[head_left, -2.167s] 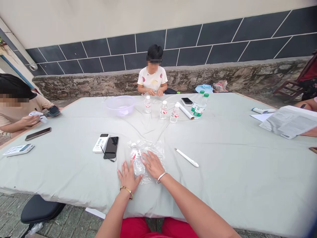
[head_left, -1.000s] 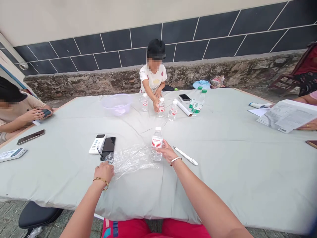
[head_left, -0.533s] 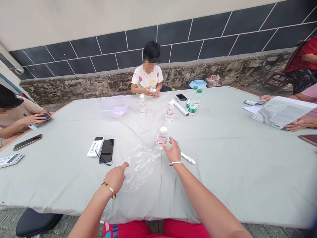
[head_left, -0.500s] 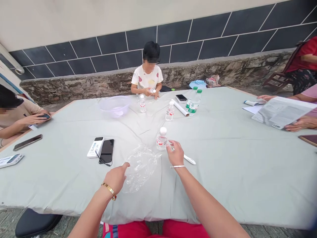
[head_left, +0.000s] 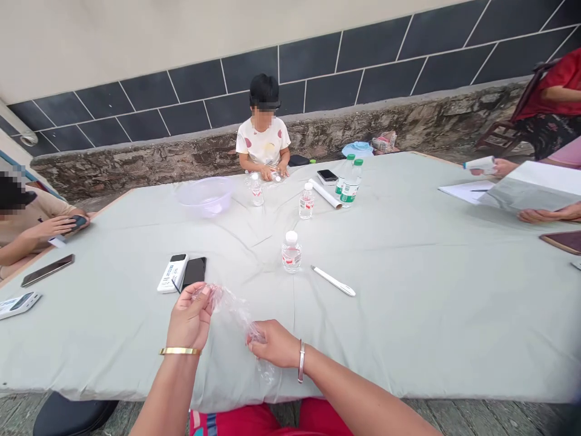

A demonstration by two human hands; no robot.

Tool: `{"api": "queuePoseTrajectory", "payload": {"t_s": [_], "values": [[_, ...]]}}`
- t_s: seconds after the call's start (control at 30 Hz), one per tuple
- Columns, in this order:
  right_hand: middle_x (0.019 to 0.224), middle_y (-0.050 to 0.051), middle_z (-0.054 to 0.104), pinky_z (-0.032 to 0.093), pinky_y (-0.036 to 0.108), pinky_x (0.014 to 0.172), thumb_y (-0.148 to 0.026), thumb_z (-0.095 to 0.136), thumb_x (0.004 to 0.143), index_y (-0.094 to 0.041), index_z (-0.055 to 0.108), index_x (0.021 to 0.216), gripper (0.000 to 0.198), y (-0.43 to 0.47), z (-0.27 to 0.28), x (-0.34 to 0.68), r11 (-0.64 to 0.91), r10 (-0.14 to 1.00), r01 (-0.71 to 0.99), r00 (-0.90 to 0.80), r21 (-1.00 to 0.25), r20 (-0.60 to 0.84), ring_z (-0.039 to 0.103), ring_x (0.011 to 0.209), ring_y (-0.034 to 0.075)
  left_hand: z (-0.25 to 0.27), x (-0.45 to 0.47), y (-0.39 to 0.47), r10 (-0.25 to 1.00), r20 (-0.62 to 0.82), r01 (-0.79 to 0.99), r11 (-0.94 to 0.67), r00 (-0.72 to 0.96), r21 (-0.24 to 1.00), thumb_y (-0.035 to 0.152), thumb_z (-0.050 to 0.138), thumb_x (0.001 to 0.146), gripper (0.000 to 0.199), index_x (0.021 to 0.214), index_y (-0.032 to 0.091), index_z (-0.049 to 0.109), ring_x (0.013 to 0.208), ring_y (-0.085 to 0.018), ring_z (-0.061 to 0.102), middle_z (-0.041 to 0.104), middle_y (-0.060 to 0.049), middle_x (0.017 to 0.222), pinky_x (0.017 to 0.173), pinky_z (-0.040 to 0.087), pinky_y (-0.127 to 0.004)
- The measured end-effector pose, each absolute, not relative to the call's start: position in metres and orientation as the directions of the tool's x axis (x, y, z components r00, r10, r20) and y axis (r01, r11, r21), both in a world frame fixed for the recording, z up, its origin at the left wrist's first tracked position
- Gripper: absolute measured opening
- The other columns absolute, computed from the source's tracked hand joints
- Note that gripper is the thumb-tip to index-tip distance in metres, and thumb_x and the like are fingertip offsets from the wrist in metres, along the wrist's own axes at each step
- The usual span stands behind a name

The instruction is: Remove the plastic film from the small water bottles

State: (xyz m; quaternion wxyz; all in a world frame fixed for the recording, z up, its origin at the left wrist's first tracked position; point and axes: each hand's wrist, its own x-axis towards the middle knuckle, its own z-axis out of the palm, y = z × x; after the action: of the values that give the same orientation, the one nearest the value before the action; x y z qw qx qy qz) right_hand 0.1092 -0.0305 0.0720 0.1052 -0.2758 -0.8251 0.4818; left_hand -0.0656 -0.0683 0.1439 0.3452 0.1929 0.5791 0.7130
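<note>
A clear, crumpled sheet of thin plastic film [head_left: 233, 309] stretches between my two hands above the near side of the table. My left hand [head_left: 190, 315] pinches its upper left end between thumb and fingers, close to a black phone [head_left: 195, 272]. Lower and to the right, my right hand [head_left: 275, 344] is closed around the film's other part, and a loose end hangs below it. Beyond my hands stands a small capped water bottle [head_left: 291, 254], upright. Right of that bottle lies a white knife-like tool [head_left: 333, 281].
A white power bank [head_left: 172, 274] lies beside the phone. Farther back are a translucent purple basin [head_left: 206, 197], two more small bottles, a film roll [head_left: 325, 195] and green-capped bottles [head_left: 349, 188]. People sit opposite, at left and at right, one holding papers [head_left: 535, 188].
My hands have picked the plastic film up off the table and gathered it. My right hand has moved away from the bottle, down and left. The person opposite has lowered a bottle.
</note>
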Motion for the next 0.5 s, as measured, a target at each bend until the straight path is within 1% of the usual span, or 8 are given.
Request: {"api": "queuePoseTrajectory", "payload": {"t_s": [0.07, 0.13, 0.2, 0.23, 0.3, 0.37, 0.43, 0.5], "values": [[0.071, 0.001, 0.066, 0.041, 0.026, 0.067, -0.015, 0.048, 0.075, -0.018, 0.063, 0.084, 0.018, -0.034, 0.076, 0.111, 0.521, 0.596, 0.451, -0.8, -0.724, -0.069, 0.06, 0.066, 0.016, 0.124, -0.065, -0.063, 0.639, -0.06, -0.113, -0.042, -0.767, 0.993, 0.037, 0.07, 0.057, 0.032, 0.079, 0.019, 0.056, 0.073, -0.017, 0.063, 0.063, -0.001, 0.074, 0.074, 0.052, -0.035], [0.075, 0.004, 0.067, 0.039, 0.032, 0.076, -0.014, 0.048, 0.075, -0.018, 0.062, 0.083, 0.016, -0.031, 0.09, 0.116, 0.642, 0.583, 0.464, -0.813, -0.611, -0.005, 0.061, 0.071, 0.019, 0.108, -0.061, -0.062, 0.674, 0.042, 0.153, 0.106, -0.738, 0.982, 0.039, 0.064, 0.061, 0.027, 0.078, 0.019, 0.06, 0.076, -0.018, 0.061, 0.065, -0.003, 0.079, 0.076, 0.05, -0.034], [0.082, 0.004, 0.068, 0.037, 0.034, 0.083, -0.017, 0.049, 0.077, -0.02, 0.061, 0.089, 0.017, -0.021, 0.105, 0.123, 0.653, 0.606, 0.421, -0.789, -0.63, 0.101, 0.061, 0.078, 0.019, 0.099, -0.056, -0.065, 0.81, 0.042, 0.352, 0.206, -0.585, 0.913, 0.039, 0.061, 0.063, 0.023, 0.074, 0.019, 0.062, 0.072, -0.017, 0.059, 0.064, -0.003, 0.075, 0.072, 0.048, -0.031], [0.088, 0.003, 0.067, 0.037, 0.033, 0.085, -0.019, 0.049, 0.079, -0.022, 0.06, 0.094, 0.019, -0.015, 0.11, 0.126, 0.614, 0.656, 0.396, -0.738, -0.683, 0.162, 0.06, 0.082, 0.018, 0.098, -0.053, -0.068, 0.877, -0.017, 0.363, 0.217, -0.481, 0.906, 0.04, 0.06, 0.064, 0.022, 0.07, 0.019, 0.062, 0.067, -0.016, 0.057, 0.062, -0.002, 0.07, 0.068, 0.048, -0.029], [0.094, 0.002, 0.065, 0.039, 0.031, 0.084, -0.027, 0.05, 0.08, -0.024, 0.059, 0.097, 0.019, -0.004, 0.113, 0.129, 0.487, 0.788, 0.344, -0.568, -0.803, 0.235, 0.058, 0.086, 0.017, 0.099, -0.047, -0.071, 0.94, -0.158, 0.183, 0.22, -0.301, 0.958, 0.042, 0.057, 0.066, 0.024, 0.066, 0.018, 0.058, 0.056, -0.013, 0.053, 0.056, 0.0, 0.06, 0.057, 0.045, -0.027], [0.091, 0.002, 0.063, 0.042, 0.03, 0.078, -0.032, 0.052, 0.079, -0.023, 0.059, 0.09, 0.016, 0.0, 0.105, 0.124, 0.344, 0.879, 0.275, -0.43, -0.898, 0.205, 0.057, 0.084, 0.017, 0.102, -0.04, -0.071, 0.948, -0.216, -0.122, 0.192, -0.232, 0.974, 0.045, 0.057, 0.069, 0.027, 0.068, 0.018, 0.055, 0.055, -0.011, 0.051, 0.054, 0.001, 0.061, 0.055, 0.044, -0.025], [0.087, 0.002, 0.062, 0.044, 0.029, 0.073, -0.036, 0.055, 0.077, -0.022, 0.058, 0.086, 0.017, -0.005, 0.09, 0.114, 0.175, 0.907, 0.137, -0.407, -0.975, 0.105, 0.056, 0.079, 0.016, 0.101, -0.034, -0.066, 0.929, -0.192, -0.317, 0.087, -0.316, 0.944, 0.046, 0.06, 0.068, 0.029, 0.073, 0.018, 0.054, 0.062, -0.012, 0.055, 0.057, 0.0, 0.069, 0.061, 0.047, -0.026], [0.085, 0.002, 0.061, 0.046, 0.029, 0.069, -0.04, 0.058, 0.075, -0.021, 0.058, 0.089, 0.023, -0.014, 0.077, 0.104, -0.083, 0.899, -0.048, -0.434, -0.995, -0.054, 0.056, 0.074, 0.015, 0.095, -0.027, -0.061, 0.895, -0.137, -0.288, 0.009, -0.425, 0.957, 0.045, 0.064, 0.067, 0.031, 0.078, 0.018, 0.055, 0.07, -0.014, 0.057, 0.059, -0.002, 0.075, 0.069, 0.048, -0.029]]}}
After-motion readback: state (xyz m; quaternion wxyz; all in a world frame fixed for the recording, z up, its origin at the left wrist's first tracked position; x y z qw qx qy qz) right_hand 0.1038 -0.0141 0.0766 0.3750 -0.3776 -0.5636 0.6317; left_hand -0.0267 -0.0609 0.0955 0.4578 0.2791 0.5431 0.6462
